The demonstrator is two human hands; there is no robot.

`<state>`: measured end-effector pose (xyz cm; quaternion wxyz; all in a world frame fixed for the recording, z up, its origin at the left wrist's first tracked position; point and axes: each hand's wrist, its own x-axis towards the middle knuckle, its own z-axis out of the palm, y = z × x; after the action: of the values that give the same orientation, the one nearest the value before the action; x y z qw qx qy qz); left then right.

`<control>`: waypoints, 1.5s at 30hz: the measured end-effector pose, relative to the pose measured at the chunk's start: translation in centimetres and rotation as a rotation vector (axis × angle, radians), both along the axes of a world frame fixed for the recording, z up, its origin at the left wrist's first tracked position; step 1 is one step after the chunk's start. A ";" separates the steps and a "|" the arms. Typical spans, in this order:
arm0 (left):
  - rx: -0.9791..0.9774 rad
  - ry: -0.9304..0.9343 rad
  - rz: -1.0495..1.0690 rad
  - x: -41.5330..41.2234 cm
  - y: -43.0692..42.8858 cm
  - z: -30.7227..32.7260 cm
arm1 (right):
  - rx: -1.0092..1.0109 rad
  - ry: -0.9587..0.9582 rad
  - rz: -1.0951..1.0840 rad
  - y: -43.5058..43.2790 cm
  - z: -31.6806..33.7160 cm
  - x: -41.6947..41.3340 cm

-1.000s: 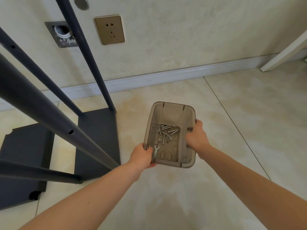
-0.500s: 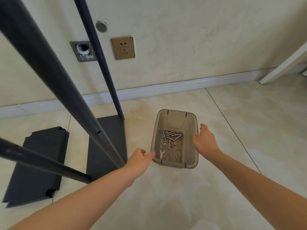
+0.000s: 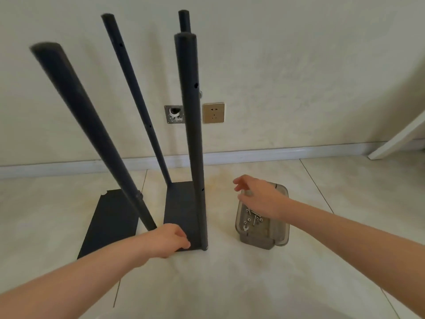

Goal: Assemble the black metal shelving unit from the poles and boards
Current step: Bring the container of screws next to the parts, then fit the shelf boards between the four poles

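The left hand (image 3: 169,238) is low at the front edge of the black bottom board (image 3: 181,210), its fingers bent downward with the tips at that edge; whether they pinch the board or only brush it cannot be told, since the hand is blurred. Just right of those fingertips the front right pole (image 3: 192,139) stands upright from the board's near corner; just left of the knuckles the front left pole (image 3: 87,125) rises, slanting up and leftward in the view. Beyond the fingers, at the board's far corners, stand the back left pole (image 3: 135,97) and the back right pole (image 3: 184,20); the second is mostly hidden behind the front right pole, with only its top showing. Left of the left hand a loose black board (image 3: 110,224) lies flat on the tiled floor (image 3: 253,284), apart from the bottom board.

The right hand (image 3: 259,199) hovers with fingers spread and slack, grasping nothing; beneath its palm sits a clear plastic tub (image 3: 281,229) on the floor, to the right of the front right pole and apart from it. In the tub, on the near side of the fingers, lie screws (image 3: 253,218) and a small wrench (image 3: 245,227).

Far beyond both hands, a wall socket (image 3: 213,112) and an open wall box (image 3: 174,114) flank the front right pole; a pale skirting board (image 3: 276,154) runs along the wall's foot.
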<state>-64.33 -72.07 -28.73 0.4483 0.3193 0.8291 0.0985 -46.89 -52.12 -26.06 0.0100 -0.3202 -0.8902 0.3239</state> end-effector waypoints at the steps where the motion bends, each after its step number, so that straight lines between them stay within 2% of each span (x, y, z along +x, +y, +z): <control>1: -0.006 0.016 -0.018 -0.4 -0.6 0.8 | -0.002 0.013 0.035 -0.9 1.1 -0.7; 6: -0.160 0.156 -0.227 -3.2 -3.8 4.3 | -0.050 0.061 0.102 -4.1 4.6 -3.8; 9: -0.197 0.245 -0.164 -5.5 -5.4 6.6 | -0.071 0.103 0.097 -5.1 6.1 -5.1; 11: -0.085 0.244 -0.033 -6.5 -5.6 8.1 | -0.113 0.158 0.046 -5.5 7.0 -5.9; 16: 0.407 0.226 0.244 -5.8 -4.2 10.6 | -0.208 0.244 -0.073 -6.4 8.3 -6.7; 21: 0.603 0.253 0.399 -3.9 -4.0 11.6 | -0.264 0.278 -0.152 -7.7 9.0 -6.0; 32: 0.592 0.279 0.315 -2.0 -7.5 12.9 | -0.195 0.267 -0.106 -10.2 9.6 -3.2; 40: 0.576 0.309 0.230 -2.0 -9.3 14.6 | -0.251 0.269 -0.064 -12.2 11.4 -1.2; 45: 0.601 0.235 0.178 -2.6 -10.2 15.4 | -0.280 0.297 -0.038 -13.2 12.8 0.1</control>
<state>-66.93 -82.27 -13.35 0.2251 0.3728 0.8337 0.3396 -46.77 -65.34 -13.24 0.1026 -0.2841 -0.8191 0.4877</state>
